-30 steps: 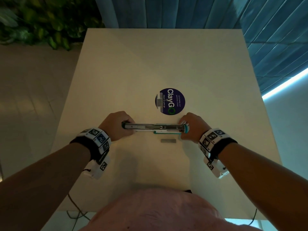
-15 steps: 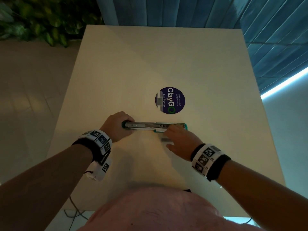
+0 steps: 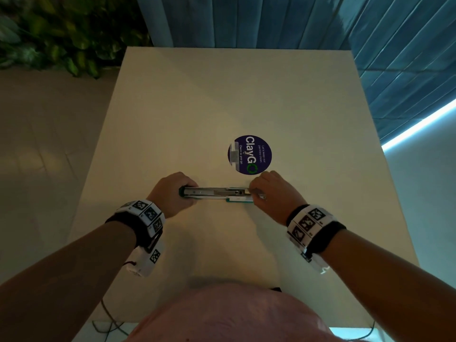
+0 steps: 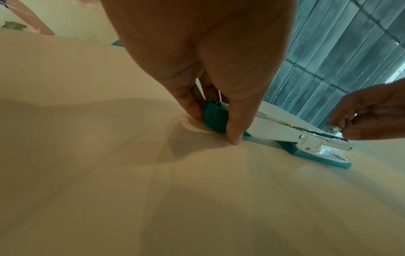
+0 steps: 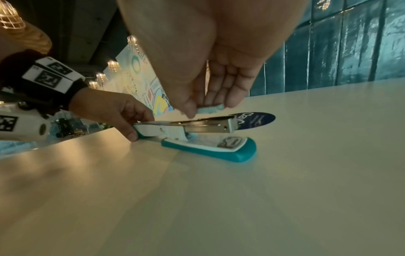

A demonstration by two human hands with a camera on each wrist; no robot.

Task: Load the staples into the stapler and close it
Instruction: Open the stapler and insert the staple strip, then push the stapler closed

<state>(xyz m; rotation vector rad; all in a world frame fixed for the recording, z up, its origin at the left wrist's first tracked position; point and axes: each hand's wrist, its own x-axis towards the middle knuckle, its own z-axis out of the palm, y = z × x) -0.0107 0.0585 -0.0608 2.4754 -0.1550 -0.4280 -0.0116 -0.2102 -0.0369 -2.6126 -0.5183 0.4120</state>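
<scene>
Teal panelling backs the pale counter (image 3: 197,107), where the opened stapler (image 3: 217,192) lies near its middle. My left hand (image 3: 172,193) grips its end, steadying it, while my right hand (image 3: 274,193) pinches the staples (image 5: 210,109) over the channel.

A round blue sticker (image 3: 249,155) lies flat on the pale table (image 3: 222,95). Plants (image 3: 61,33) stand beyond its far left corner, blue panels (image 3: 271,18) behind.
</scene>
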